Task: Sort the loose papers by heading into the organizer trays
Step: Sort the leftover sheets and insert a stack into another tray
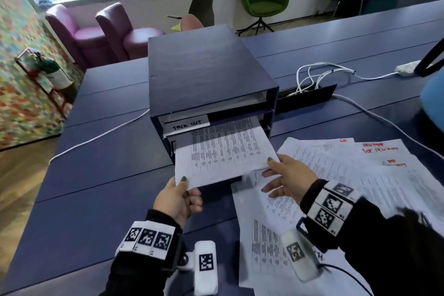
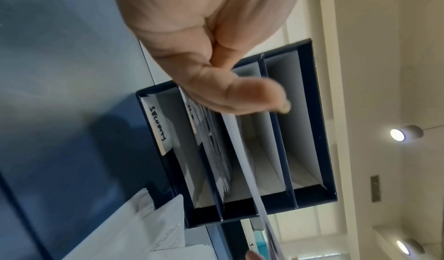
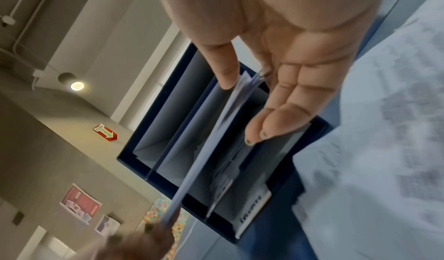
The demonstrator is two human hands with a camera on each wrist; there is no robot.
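A dark blue organizer (image 1: 211, 72) with stacked trays stands mid-table; one tray front bears a white label (image 1: 187, 124) reading TASK LIST. A thin bundle of printed table sheets (image 1: 223, 151) lies half inside the tray just under that label. My left hand (image 1: 188, 186) pinches its near left corner, thumb on top. My right hand (image 1: 268, 168) pinches the near right corner, the other fingers stretched out beneath. The wrist views show the bundle edge-on (image 2: 242, 159) (image 3: 206, 150) at the organizer's open slots (image 2: 312, 112) (image 3: 134, 159). More loose papers (image 1: 360, 175) spread to the right.
Other sheets (image 1: 269, 235) lie at the front under my right forearm. White cables (image 1: 319, 77) and a power strip (image 1: 406, 69) sit behind the organizer by a cable hatch (image 1: 307, 98). A white cord (image 1: 96, 139) crosses the blue table (image 1: 96, 187) on the left. Chairs stand beyond.
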